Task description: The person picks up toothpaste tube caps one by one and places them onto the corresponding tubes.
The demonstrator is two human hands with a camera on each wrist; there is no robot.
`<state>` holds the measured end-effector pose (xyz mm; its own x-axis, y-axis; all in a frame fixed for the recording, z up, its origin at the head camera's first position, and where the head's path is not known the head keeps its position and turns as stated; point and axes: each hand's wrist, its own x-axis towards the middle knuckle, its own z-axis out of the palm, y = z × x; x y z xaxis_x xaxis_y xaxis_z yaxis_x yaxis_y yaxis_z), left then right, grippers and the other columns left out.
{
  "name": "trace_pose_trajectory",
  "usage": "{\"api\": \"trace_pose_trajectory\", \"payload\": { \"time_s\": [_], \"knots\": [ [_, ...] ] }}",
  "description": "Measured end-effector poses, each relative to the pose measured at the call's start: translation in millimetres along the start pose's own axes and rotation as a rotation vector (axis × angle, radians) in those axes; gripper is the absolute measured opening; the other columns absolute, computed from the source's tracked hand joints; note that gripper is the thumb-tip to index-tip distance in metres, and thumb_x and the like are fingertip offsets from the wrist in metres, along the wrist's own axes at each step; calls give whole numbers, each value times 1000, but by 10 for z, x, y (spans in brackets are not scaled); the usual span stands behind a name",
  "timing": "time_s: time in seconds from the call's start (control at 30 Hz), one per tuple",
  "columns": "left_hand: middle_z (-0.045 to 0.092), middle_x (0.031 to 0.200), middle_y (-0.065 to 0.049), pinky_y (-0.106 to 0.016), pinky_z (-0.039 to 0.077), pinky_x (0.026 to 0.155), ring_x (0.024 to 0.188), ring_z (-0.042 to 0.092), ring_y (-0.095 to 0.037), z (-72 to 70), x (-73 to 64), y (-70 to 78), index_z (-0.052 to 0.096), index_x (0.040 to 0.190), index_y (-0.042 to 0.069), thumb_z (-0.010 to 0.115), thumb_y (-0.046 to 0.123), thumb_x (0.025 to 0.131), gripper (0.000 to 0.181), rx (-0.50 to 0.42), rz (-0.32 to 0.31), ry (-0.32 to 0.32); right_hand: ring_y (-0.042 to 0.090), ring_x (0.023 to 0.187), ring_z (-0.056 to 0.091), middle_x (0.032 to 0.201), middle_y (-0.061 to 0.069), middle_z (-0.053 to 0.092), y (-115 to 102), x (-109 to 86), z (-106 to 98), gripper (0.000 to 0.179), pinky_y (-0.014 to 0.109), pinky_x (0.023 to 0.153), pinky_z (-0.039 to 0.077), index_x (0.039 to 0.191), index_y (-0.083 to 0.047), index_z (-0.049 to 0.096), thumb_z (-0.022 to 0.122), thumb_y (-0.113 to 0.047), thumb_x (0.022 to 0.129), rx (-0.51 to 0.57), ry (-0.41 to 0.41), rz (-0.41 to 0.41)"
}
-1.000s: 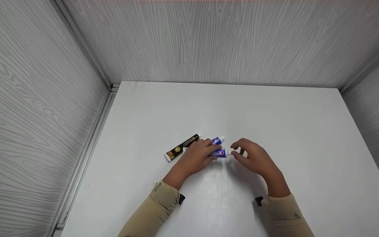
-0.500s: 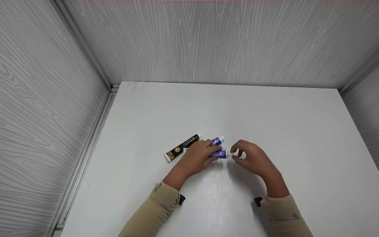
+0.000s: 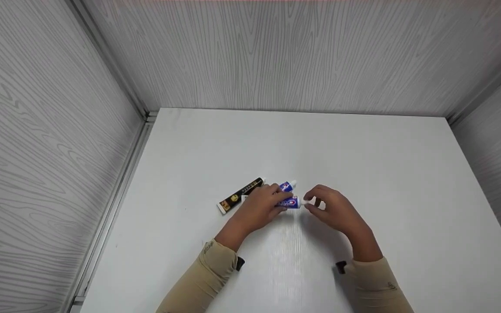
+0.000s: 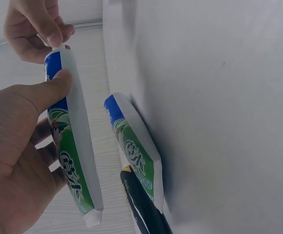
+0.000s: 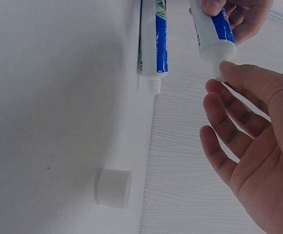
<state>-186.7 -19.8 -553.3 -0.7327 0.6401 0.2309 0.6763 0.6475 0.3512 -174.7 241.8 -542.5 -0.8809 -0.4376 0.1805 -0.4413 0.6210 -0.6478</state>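
The held tube (image 3: 292, 202) sits just below the middle of the head view, between the two hands. The left hand (image 3: 259, 206) grips its body: in the left wrist view the thumb presses the printed face and the fingers curl behind. The right hand (image 5: 258, 131) pinches the white tip (image 5: 219, 75) between thumb and forefinger, its other fingers loosely bent, at the upper right of the right wrist view. Whether that tip is a cap or a bare nozzle cannot be told, since the fingertips partly cover it.

The held tube appears lifted off the counter (image 3: 385, 174). The other tube (image 3: 286, 186) lies just above it in the head view, and the black tube (image 3: 240, 195) slants to the left of the left hand. A white cylinder (image 5: 114, 188) stands at the lower left of the right wrist view.

The tip looks small, so a turning pinch could slip off it. A loose left grip might let the body spin along with the tip, while too hard a squeeze on the soft-looking tube could push paste out if the end is open. A dropped tip, white on the pale counter, would be hard to spot. The left hand is also close enough to the other tube and the black tube that a careless sideways shift could nudge them.
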Motion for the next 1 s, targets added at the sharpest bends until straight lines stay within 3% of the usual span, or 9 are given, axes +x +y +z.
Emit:
{"api": "trace_pose_trajectory", "payload": {
  "time_s": [0.17,0.37,0.67,1.0],
  "knots": [
    [69,119,-5,-41,56,93,105,69,-23,3,-2,12,70,139,20,72,28,103,37,-2,4,0,17,87,68,104,1,74,10,6,16,20,50,79,60,106,-13,76,83,-3,90,1,9,-3],
    [69,118,-6,-40,56,92,104,69,-23,8,-5,6,70,139,19,72,28,103,37,-6,20,17,18,87,69,102,-1,74,1,11,26,18,50,80,60,105,-13,76,81,-3,92,-8,-6,-2],
    [70,119,-5,-40,57,94,106,69,-23,35,-2,3,69,139,20,72,30,103,37,3,6,8,12,85,67,103,-4,75,5,-7,35,19,34,76,56,110,-17,77,82,-10,94,-95,-2,13],
    [69,119,-6,-42,57,93,105,69,-24,72,4,23,69,138,21,70,29,104,35,29,-11,16,10,79,60,102,-5,75,12,-13,42,18,30,73,52,111,-17,78,82,-12,94,-101,3,21]
  ]
}}
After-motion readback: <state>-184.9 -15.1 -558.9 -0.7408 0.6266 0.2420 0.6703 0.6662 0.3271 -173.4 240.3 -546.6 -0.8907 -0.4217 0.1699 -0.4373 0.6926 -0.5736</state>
